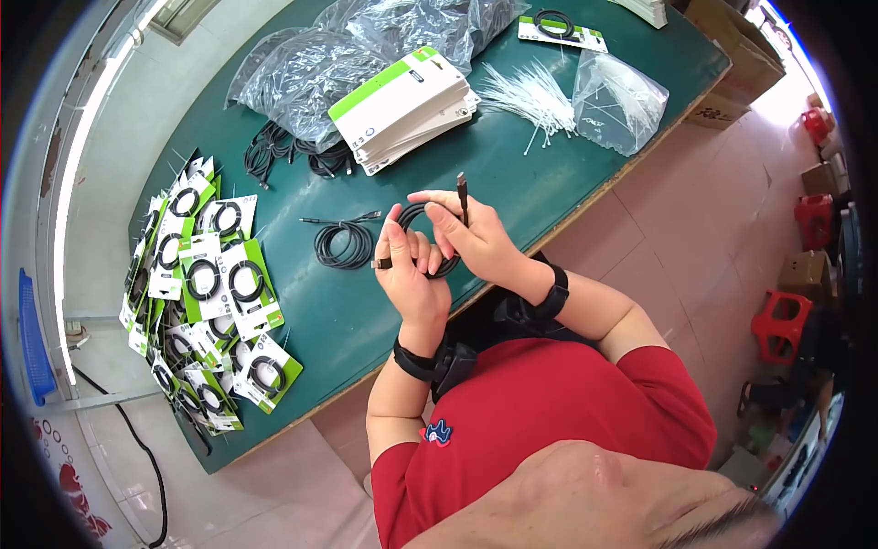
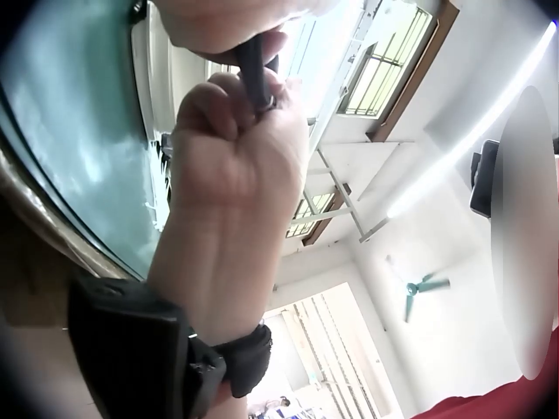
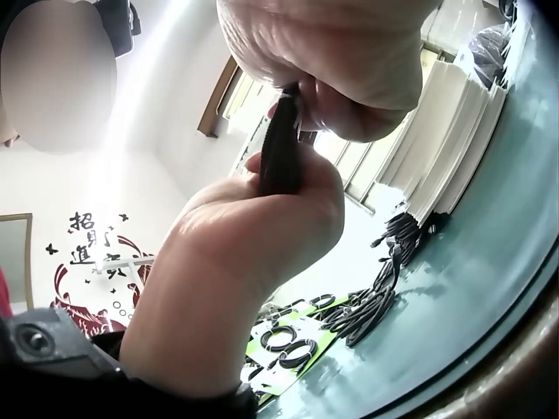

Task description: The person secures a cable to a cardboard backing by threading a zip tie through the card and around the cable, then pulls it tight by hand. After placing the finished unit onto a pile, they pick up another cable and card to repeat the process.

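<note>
In the head view, a black cable (image 1: 413, 212) is looped in a coil between the two hands, above the table's front edge. The left hand (image 1: 413, 279) grips the coil's left side with curled fingers, and one connector (image 1: 381, 263) sticks out beside it. The right hand (image 1: 477, 240) holds the coil's right side, a second connector (image 1: 462, 186) pointing up past its fingers. Both wrist views show dark cable (image 2: 254, 74) between the left hand (image 2: 231, 131) and the other hand, and cable (image 3: 281, 144) at the right hand (image 3: 293, 205).
A coiled cable (image 1: 344, 245) lies on the green table (image 1: 366, 316) left of the hands. Carded cables (image 1: 203, 279) are heaped at the left. Behind stand stacked cards (image 1: 402, 105), plastic bags (image 1: 306, 78), white ties (image 1: 530, 96) and a bag of ties (image 1: 620, 101).
</note>
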A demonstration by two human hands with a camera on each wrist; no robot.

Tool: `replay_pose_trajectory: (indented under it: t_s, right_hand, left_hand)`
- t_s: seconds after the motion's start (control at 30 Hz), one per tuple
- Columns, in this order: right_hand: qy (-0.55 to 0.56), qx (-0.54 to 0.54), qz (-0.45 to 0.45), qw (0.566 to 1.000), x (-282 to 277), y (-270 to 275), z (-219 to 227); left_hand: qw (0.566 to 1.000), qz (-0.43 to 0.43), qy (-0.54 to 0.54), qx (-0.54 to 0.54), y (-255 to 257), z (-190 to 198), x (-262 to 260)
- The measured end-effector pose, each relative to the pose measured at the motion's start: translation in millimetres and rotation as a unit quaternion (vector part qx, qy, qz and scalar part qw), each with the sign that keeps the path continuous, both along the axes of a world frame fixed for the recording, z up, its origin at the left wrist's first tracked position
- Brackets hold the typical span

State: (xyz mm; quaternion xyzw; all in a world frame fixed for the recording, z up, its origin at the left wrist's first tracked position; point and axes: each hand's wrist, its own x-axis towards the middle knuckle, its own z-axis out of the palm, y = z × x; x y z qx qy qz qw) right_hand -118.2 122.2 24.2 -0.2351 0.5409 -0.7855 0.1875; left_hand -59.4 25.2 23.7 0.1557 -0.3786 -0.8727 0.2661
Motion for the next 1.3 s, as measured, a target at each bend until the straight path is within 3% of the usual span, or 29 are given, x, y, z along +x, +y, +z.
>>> replay_pose_trajectory:
  t_s: [0.33,0.5,0.67,0.8,0.9,1.03,1.3]
  right_hand:
    - [-0.010,0.024,0.037,0.999,-7,12,-7]
    - [-0.006,0.105,0.066,0.992,-16,19,-11]
    - [0.018,0.109,0.059,0.992,-13,21,-3]
    - [-0.029,0.108,0.095,0.989,-16,21,-4]
    - [-0.098,0.150,0.191,0.965,-22,29,2]
    - [-0.083,0.098,0.194,0.973,-21,30,-6]
    - [-0.148,0.119,0.217,0.957,-24,23,0]
  left_hand:
    - [0.995,-0.102,-0.019,0.005,-7,4,10]
    - [0.993,-0.115,-0.038,0.000,-5,2,14]
    - [0.992,-0.120,-0.044,0.000,-7,0,15]
    - [0.990,-0.137,-0.043,0.007,-12,-1,16]
    - [0.986,-0.158,-0.057,-0.003,-17,0,18]
    - [0.979,-0.192,-0.064,0.018,-20,6,21]
    - [0.980,-0.177,-0.065,0.057,-25,-2,17]
